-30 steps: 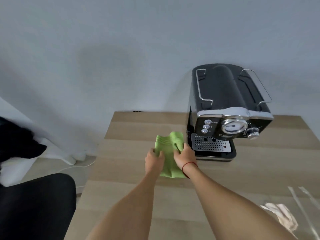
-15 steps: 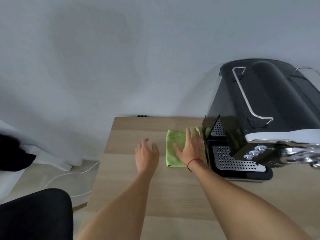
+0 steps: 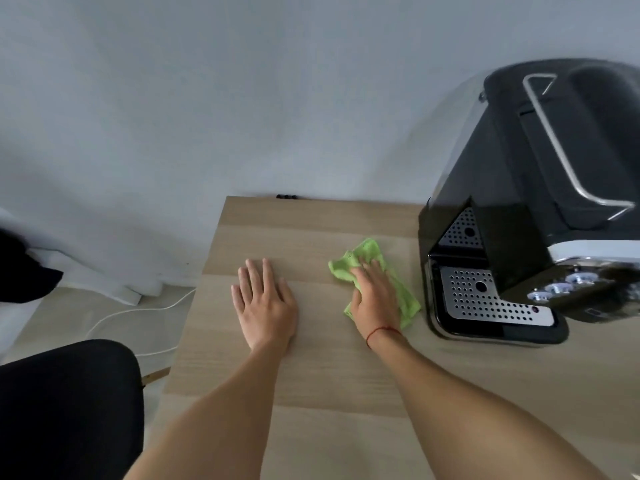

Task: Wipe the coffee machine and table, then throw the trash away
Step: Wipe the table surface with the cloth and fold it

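A green cloth [image 3: 367, 261] lies crumpled on the light wooden table [image 3: 311, 382], just left of the black coffee machine [image 3: 533, 188]. My right hand [image 3: 375, 296] presses flat on the cloth, with a red string around the wrist. Flat on the bare tabletop to the left lies my left hand [image 3: 265, 303], fingers spread and holding nothing. The machine's perforated metal drip tray [image 3: 491, 299] faces the cloth. No trash is in view.
A pale wall runs right behind the table's far edge. Off the table's left edge, white cables [image 3: 138, 313] trail over the floor. A black chair seat [image 3: 65, 403] is at the lower left, and a dark object [image 3: 24, 271] sits at the far left edge.
My left hand let go of the cloth and came down flat on the table. My right hand pressed the cloth to the table beside the machine. The view shifted left and closer.
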Demonstrator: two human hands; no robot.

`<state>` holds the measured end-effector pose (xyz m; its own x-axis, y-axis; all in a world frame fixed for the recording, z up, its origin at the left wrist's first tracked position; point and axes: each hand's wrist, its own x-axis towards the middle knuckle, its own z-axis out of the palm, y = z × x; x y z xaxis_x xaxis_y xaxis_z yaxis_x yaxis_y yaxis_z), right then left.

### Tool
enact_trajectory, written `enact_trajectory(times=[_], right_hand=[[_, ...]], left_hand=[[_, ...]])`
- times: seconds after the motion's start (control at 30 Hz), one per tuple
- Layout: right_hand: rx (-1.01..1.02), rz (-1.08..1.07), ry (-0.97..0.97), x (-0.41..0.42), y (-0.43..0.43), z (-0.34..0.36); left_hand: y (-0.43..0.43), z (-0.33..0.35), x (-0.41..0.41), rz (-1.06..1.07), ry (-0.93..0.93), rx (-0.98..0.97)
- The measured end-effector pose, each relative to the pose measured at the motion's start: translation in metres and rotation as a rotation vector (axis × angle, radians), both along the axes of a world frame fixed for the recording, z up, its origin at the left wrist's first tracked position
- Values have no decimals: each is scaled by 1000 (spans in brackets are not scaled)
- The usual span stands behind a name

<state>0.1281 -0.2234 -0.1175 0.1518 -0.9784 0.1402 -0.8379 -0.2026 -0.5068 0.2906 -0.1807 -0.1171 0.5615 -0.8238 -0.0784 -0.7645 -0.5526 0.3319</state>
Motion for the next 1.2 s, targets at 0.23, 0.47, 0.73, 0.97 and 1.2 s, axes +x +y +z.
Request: enact_trajectory(times=[0.23, 0.47, 0.73, 0.97, 1.2], right_hand=[[-14, -178, -260, -25, -71, 43], [245, 31, -30, 4, -85, -3], [233, 295, -165, -5, 5, 21], [-55, -55, -171, -35, -68, 44], [-11, -34, -54, -37, -40, -12]], left_hand=[[-1, 0, -1, 10, -16, -19], [-1, -8, 1, 18, -57, -56], [10, 9, 8, -78, 96, -16], [20, 1, -3, -37, -21, -18], [17, -8, -2, -26, -53, -27]])
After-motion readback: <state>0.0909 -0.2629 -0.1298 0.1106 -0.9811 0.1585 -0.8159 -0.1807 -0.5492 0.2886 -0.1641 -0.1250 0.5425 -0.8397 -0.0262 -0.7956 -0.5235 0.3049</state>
